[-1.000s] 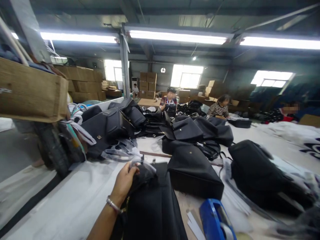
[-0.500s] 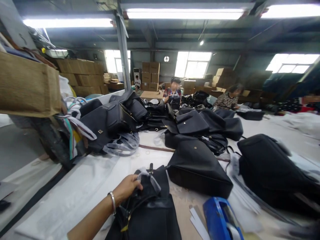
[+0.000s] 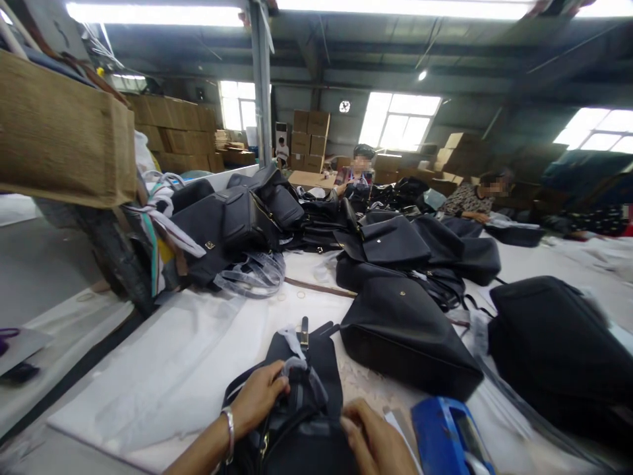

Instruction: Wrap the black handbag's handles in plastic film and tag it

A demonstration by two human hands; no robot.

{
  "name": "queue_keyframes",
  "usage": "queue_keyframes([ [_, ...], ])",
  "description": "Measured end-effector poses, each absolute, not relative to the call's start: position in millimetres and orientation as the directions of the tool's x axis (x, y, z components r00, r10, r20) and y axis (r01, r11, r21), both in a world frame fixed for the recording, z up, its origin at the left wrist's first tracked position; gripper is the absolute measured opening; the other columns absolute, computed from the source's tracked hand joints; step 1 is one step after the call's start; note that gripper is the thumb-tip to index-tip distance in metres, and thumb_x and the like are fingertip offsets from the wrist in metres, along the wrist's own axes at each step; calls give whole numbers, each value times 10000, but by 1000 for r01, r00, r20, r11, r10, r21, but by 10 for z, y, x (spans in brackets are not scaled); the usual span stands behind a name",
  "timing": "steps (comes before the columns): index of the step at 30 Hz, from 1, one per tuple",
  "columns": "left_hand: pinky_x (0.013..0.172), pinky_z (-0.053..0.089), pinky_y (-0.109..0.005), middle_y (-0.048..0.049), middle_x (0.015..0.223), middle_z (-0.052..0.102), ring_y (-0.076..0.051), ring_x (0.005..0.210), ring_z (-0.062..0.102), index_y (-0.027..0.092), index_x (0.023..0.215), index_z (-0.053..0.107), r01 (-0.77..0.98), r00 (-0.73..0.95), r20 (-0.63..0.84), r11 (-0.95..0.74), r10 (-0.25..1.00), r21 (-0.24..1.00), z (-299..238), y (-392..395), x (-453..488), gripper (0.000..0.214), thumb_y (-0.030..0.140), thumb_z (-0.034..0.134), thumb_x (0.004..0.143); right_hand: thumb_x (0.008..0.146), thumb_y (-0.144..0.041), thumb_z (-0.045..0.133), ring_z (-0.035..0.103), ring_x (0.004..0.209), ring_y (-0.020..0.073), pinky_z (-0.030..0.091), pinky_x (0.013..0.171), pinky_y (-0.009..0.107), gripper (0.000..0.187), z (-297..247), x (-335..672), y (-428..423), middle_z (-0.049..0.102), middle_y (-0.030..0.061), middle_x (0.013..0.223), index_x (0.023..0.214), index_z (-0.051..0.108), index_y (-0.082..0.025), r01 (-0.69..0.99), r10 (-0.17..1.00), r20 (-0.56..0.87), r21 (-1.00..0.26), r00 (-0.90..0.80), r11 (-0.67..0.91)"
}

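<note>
A black bag (image 3: pixel 297 448) with straps and gold-coloured zip parts lies in front of me at the lower middle. My left hand (image 3: pixel 258 398), with a silver bangle at the wrist, is closed on its plastic-wrapped handle (image 3: pixel 295 364). A strap end with a gold buckle (image 3: pixel 304 336) sticks up beyond my fingers. My right hand (image 3: pixel 378 439) is at the bag's right side, fingers loosely bent and apart, with nothing visible in them; whether it touches the bag I cannot tell. Just right of that hand sits a blue tape dispenser (image 3: pixel 448 432).
A black bag (image 3: pixel 405 336) stands beyond the dispenser, and another black bag (image 3: pixel 554 343) is at the right. More bags (image 3: pixel 237 224) are heaped at the back. A tan bag (image 3: pixel 64 132) hangs at left. Co-workers (image 3: pixel 472 198) sit across the white table (image 3: pixel 163 369).
My right hand has come into view at the bag's right side. My left hand keeps hold of the handle and appears lower in view; the camera has turned slightly left and down.
</note>
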State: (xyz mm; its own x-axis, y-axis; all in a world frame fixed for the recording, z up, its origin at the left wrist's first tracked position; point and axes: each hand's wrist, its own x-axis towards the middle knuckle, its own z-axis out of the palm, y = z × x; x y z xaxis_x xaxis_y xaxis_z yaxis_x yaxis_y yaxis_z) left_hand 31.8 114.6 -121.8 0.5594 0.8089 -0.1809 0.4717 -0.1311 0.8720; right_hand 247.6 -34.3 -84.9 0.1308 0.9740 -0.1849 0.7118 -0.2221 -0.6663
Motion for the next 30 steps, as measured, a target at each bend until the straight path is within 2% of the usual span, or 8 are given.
queue_keyframes([
  [3, 861, 447, -288, -41, 958, 734, -216, 928, 651, 200, 943, 693, 486, 532, -163, -142, 831, 862, -1157, 1174, 221, 253, 280, 468, 862, 931, -234, 439, 639, 945, 212, 493, 801, 305, 316, -942, 2181, 30, 631, 72, 1095, 1239, 509, -232, 795, 999, 34, -606, 32, -5],
  [7, 1043, 364, -304, -86, 1289, 633, -229, 1206, 549, 193, 1210, 608, 543, 385, -107, -131, 917, 830, -974, 1106, -63, 382, 360, 420, 923, 893, -115, 438, 636, 917, 208, 502, 773, 285, 325, -1227, 2045, 227, 603, 85, 1095, 1170, 578, -209, 870, 999, 7, -491, -41, 40],
  [13, 958, 444, -354, -56, 1111, 683, -235, 1067, 609, 250, 1093, 633, 609, 332, -71, -156, 941, 778, -781, 668, -459, 306, 355, 375, 966, 836, -11, 403, 602, 944, 213, 484, 841, 302, 371, -1318, 2127, 150, 623, 85, 1009, 1050, 647, -191, 885, 995, -45, -462, -88, 57],
  [16, 1077, 384, -367, -49, 1278, 601, -212, 1213, 522, 271, 1218, 571, 620, 473, -54, -289, 880, 729, -887, 473, -578, 338, 232, 357, 960, 792, 19, 399, 549, 1079, 233, 445, 938, 353, 555, -1130, 2049, 36, 599, 102, 1197, 1287, 536, -191, 878, 983, 18, -447, -184, 172],
  [19, 1166, 277, -424, -41, 1411, 504, -217, 1345, 380, 273, 1332, 491, 651, 582, -36, -439, 812, 620, -1040, 391, -609, 474, 104, 372, 905, 799, 5, 417, 412, 1279, 249, 349, 1062, 407, 730, -968, 1898, -18, 430, 67, 1465, 1474, 303, -248, 826, 926, 89, -426, -367, 369],
  [24, 1051, 370, -458, -53, 1239, 623, -266, 1245, 436, 245, 1165, 618, 696, 615, -38, -521, 787, 494, -1013, 481, -470, 463, 4, 450, 807, 930, -143, 448, 406, 1297, 264, 335, 1063, 436, 465, -941, 1724, 166, 471, 64, 1451, 1378, 445, -268, 757, 846, 102, -401, -523, 516],
  [27, 955, 364, -452, -58, 1087, 656, -277, 1088, 498, 257, 1049, 661, 633, 628, -44, -477, 777, 610, -774, 646, -378, 335, 65, 488, 837, 918, -162, 495, 520, 1152, 238, 382, 989, 385, 244, -889, 1797, 339, 646, 60, 1209, 1114, 623, -229, 723, 868, 108, -510, -485, 467],
  [30, 941, 320, -437, -64, 995, 667, -281, 1018, 520, 253, 981, 686, 554, 628, -35, -415, 777, 722, -521, 876, -279, 200, 232, 504, 902, 874, -157, 513, 601, 939, 203, 430, 872, 322, 193, -734, 1951, 465, 696, 16, 964, 983, 660, -217, 515, 918, 57, -813, -392, 270],
])
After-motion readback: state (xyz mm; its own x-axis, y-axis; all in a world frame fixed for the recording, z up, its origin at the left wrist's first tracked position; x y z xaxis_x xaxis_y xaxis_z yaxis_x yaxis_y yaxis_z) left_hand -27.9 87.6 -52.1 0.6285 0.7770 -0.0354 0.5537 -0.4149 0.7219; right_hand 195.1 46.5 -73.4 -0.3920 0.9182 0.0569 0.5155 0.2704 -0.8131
